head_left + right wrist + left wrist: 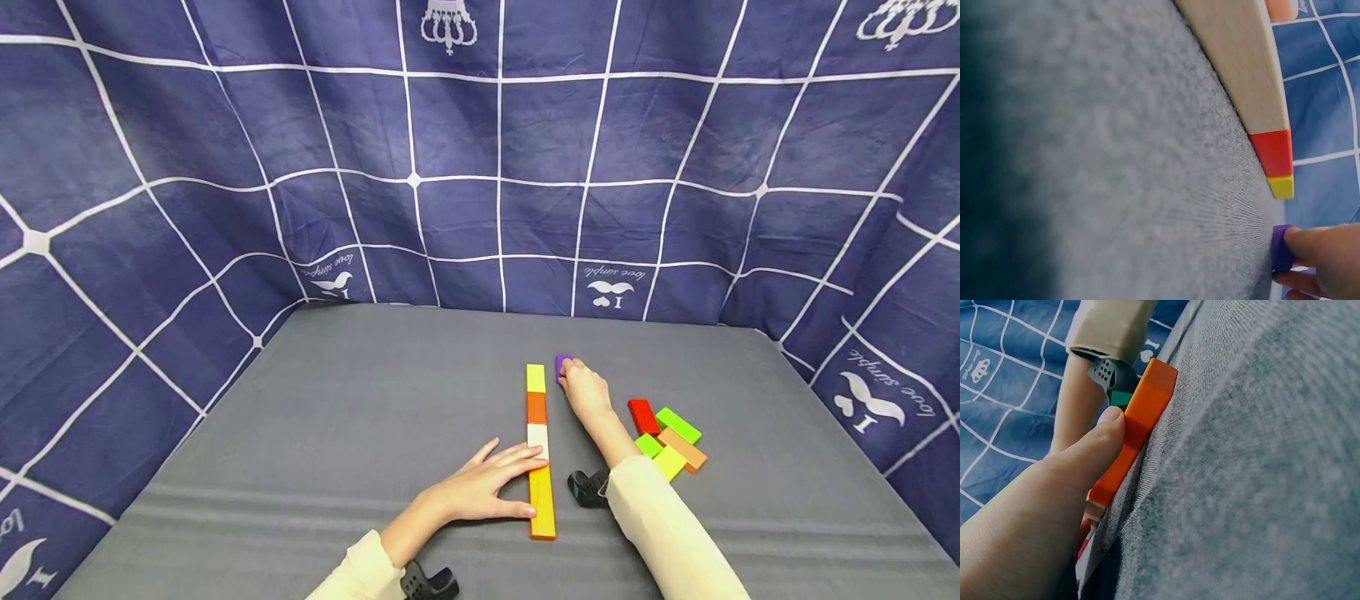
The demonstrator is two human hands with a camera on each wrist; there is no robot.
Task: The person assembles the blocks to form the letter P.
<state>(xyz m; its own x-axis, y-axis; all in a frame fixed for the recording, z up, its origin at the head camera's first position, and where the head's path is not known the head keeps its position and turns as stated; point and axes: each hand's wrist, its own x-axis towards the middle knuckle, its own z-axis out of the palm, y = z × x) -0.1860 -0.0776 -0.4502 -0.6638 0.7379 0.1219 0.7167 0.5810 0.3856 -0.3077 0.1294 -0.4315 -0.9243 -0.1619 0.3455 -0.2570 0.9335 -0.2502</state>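
A straight row of wooden blocks runs away from me on the grey cloth: a yellow block [536,377] at the far end, then an orange block [536,407], a white block [537,434] and a long yellow-orange block [542,508] nearest. My left hand [480,486] rests on the near part of this row, fingers extended over it and thumb touching the long block's side. Just right of the row's far end, my right hand [587,390] pinches a small purple block [1280,249], which stands on the cloth apart from the row.
Right of the row lies a loose pile: a red block [642,417], a green block [678,425], a light orange block [683,448], a yellow block [671,461] and a smaller green block [648,445]. A blue checked curtain [457,217] hangs behind the grey cloth [337,400].
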